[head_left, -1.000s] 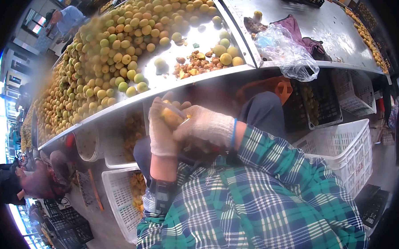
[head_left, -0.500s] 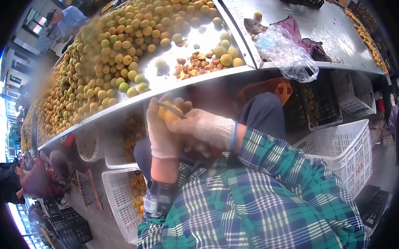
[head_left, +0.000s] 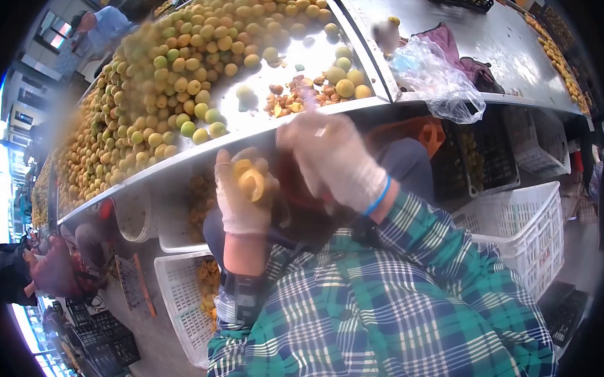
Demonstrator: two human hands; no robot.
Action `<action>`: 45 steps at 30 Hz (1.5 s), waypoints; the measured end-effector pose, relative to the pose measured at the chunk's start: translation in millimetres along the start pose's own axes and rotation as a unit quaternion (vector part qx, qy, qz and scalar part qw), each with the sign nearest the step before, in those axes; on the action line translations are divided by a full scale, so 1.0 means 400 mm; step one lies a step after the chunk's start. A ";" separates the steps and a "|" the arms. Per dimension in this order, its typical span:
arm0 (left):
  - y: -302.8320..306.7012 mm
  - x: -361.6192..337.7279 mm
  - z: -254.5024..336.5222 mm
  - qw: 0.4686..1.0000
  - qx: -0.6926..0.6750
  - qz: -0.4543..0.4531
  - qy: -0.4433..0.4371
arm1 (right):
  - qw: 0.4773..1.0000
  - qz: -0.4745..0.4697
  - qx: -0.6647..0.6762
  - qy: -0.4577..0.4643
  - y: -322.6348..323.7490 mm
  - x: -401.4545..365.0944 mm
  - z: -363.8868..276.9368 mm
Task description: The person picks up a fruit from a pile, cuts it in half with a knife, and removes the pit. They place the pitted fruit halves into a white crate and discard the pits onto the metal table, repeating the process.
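2 gloved hands were in view. The left hand (head_left: pixel 242 203) was clamped on 1 apricot (head_left: pixel 250 179) with its orange flesh showing. It was held just below the front edge of the steel desk (head_left: pixel 306 50), above the person's lap. The right hand (head_left: pixel 334 156) was lifted apart from it, up and to the right. It was too blurred to tell whether its fingers were closed on anything.

On the desk lay 1 big heap of apricots (head_left: pixel 165 81), far too many to count. Near the front edge sat 1 small pile of pits (head_left: pixel 292 99), with 5 loose fruits (head_left: pixel 345 88) just beside it. A 2nd desk (head_left: pixel 510 56) to the right carried 1 clear plastic bag (head_left: pixel 431 76) and 1 dark cloth (head_left: pixel 450 41).

Below stood 2 white crates: the right crate (head_left: pixel 516 225) and the left crate (head_left: pixel 179 298).
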State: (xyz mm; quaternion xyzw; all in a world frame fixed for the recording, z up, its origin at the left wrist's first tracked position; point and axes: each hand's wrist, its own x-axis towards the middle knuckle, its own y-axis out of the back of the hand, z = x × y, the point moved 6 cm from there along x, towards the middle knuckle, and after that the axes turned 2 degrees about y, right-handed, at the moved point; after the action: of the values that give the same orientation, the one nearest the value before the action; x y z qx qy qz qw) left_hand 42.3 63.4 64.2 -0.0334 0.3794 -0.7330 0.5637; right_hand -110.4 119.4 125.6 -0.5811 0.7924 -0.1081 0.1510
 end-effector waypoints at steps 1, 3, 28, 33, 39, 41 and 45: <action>-0.002 -0.002 -0.005 1.000 0.001 -0.001 0.003 | 0.994 0.041 0.085 0.047 0.028 0.023 -0.007; -0.014 -0.005 -0.026 0.999 0.013 -0.021 0.039 | 0.976 0.031 0.214 0.035 0.023 0.017 -0.048; -0.064 -0.036 -0.071 0.891 0.440 -0.106 -0.041 | 0.944 0.028 0.329 0.004 -0.026 0.002 -0.032; -0.104 -0.019 -0.090 0.960 0.239 -0.114 -0.092 | 0.909 0.047 0.409 -0.062 0.002 0.030 0.019; -0.084 -0.022 -0.096 0.984 -0.012 -0.008 0.176 | 0.906 0.157 0.393 0.008 0.048 0.029 -0.023; -0.077 -0.022 -0.083 0.988 0.007 0.019 0.151 | 0.940 0.117 0.305 0.097 0.075 0.031 -0.061; -0.053 -0.004 -0.074 0.990 -0.003 -0.010 0.139 | 0.916 0.032 -0.236 0.323 0.008 -0.008 -0.089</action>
State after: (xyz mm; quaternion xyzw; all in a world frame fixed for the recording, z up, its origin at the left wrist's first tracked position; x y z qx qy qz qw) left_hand 11.8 81.7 56.2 0.0632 0.4556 -0.7353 0.4978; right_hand -125.4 123.3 158.2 -0.5076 0.8185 -0.0949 -0.2519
